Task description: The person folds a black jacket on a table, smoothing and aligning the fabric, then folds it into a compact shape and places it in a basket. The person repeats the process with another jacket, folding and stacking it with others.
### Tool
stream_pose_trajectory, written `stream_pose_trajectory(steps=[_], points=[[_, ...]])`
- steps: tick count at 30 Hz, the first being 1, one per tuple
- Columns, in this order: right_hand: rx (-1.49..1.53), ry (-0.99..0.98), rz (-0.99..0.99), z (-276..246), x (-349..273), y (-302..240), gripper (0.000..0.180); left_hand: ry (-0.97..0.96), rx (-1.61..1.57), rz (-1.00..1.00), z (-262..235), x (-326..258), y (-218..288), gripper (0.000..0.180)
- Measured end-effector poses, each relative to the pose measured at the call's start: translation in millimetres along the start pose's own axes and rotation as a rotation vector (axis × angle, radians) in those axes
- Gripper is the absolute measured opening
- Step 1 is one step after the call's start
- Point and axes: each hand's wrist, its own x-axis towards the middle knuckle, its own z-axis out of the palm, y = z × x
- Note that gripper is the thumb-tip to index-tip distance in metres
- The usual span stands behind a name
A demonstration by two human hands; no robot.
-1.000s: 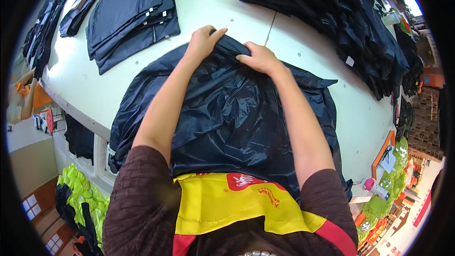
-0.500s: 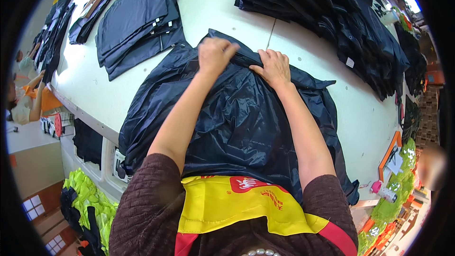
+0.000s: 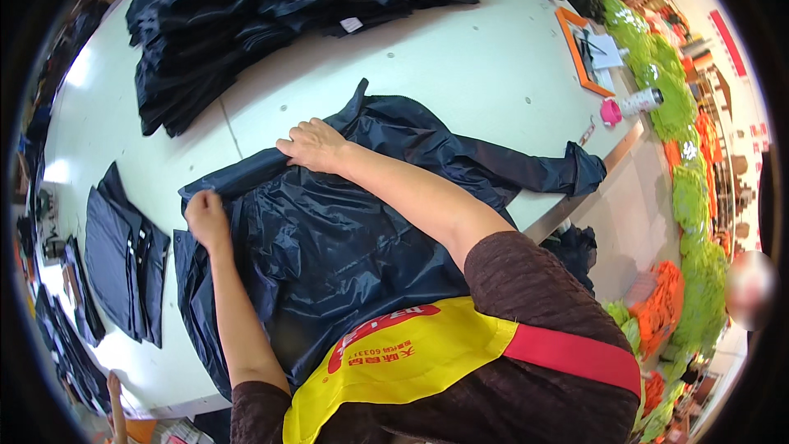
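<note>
So your hands have drifted apart since a moment ago: they were side by side at the far edge of the dark navy jacket [image 3: 329,255], and now your left hand [image 3: 205,218] is out at the left corner with the fingers curled, pinching the edge of the fabric, while your right hand [image 3: 312,144] sits flat on the top fold, fingers together and pressing down. Reads to me like you're partway into squaring up or folding that edge over, not finished. The jacket's lying spread on the white table [image 3: 460,57] right in front of you, shiny and crinkly, one sleeve trailing off toward the right edge. Big stack of dark garments [image 3: 271,8] is well beyond it, and a smaller folded pile [image 3: 119,259] is off to your left.
</note>
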Motion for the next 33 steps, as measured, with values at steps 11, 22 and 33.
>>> stream_pose_trajectory(steps=[11, 22, 33], points=[[-0.171, 0.445, 0.758, -111.0, -254.8, 237.0, 0.04, -0.009, 0.321, -0.091, -73.6, -9.9, -105.9, 0.047], [-0.674, -0.358, 1.084, -134.7, -550.0, 320.4, 0.039, -0.233, 0.577, -0.497, -101.0, -37.4, -149.2, 0.062], [-0.438, 0.099, 1.066, -131.2, -503.1, 325.6, 0.024, -0.165, -0.121, -0.544, -91.3, -52.5, -157.8, 0.028]])
